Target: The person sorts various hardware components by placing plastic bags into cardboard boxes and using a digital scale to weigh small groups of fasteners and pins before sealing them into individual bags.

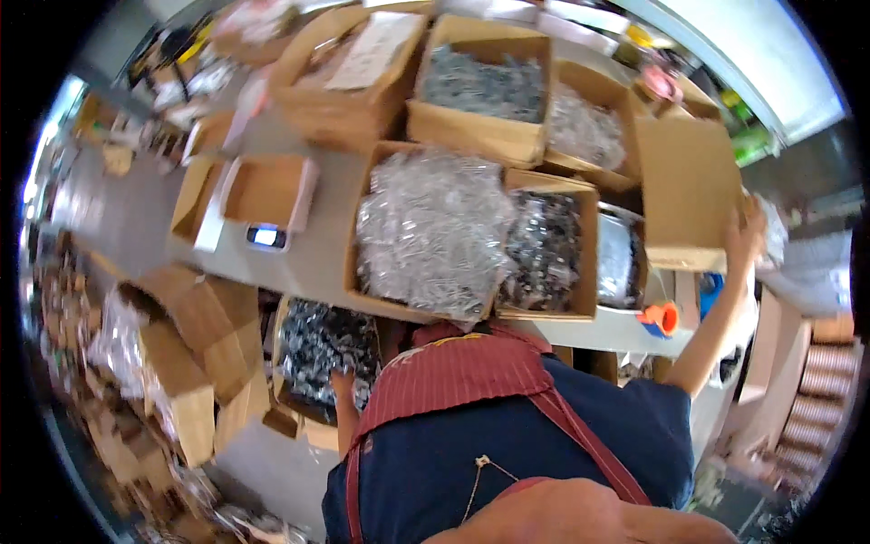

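Note:
My right hand [747, 228] is at the right edge of a closed-looking brown cardboard box [686, 186], with its fingers wrapped against that side. My left hand [342, 383] reaches low beside my apron, into or over the near side of a carton of dark, shiny wrapped pieces [319, 340]. Its fingers are small and partly hidden, so their hold does not show. Directly in front of me stands a wide carton heaped with clear plastic packets [430, 227]. Right of that is a carton of black parts in clear bags [544, 245].
Cartons of grey pieces [485, 83] and clear bags [584, 127] stand farther back. A small open box [267, 188] and a lit phone [266, 238] lie at the left of the table. An orange tape roll [666, 317] sits by the right edge. A large open carton [195, 349] stands lower left.

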Motion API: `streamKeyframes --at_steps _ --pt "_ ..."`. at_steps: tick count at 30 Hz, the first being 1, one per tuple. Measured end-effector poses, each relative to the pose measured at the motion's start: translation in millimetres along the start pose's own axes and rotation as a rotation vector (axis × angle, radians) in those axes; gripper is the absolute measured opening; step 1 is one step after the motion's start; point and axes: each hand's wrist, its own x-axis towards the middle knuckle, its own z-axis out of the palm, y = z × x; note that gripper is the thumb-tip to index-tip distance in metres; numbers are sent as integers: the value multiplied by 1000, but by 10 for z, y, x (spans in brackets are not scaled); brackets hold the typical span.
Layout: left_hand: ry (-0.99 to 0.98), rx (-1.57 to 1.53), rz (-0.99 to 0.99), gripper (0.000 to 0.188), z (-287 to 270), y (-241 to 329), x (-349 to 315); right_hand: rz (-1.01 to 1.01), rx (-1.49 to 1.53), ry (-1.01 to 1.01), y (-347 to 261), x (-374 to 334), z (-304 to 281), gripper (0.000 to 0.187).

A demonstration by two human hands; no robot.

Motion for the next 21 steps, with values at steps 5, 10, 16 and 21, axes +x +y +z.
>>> streamKeyframes --at_steps 5,10,16,21 --pt "59 -98 5 83 84 169 -152 -261 378 221 -1167 48 -475 34" --pt "-44 -67 -73 87 -7 149 -342 -440 451 153 -2166 -303 -514 22" --pt "-153 -102 -140 83 -122 -69 -201 -725 372 85 -2994 -476 -301 24" --pt "21 -152 3 75 -338 -154 43 -680 394 96 -3299 -515 -252 26"
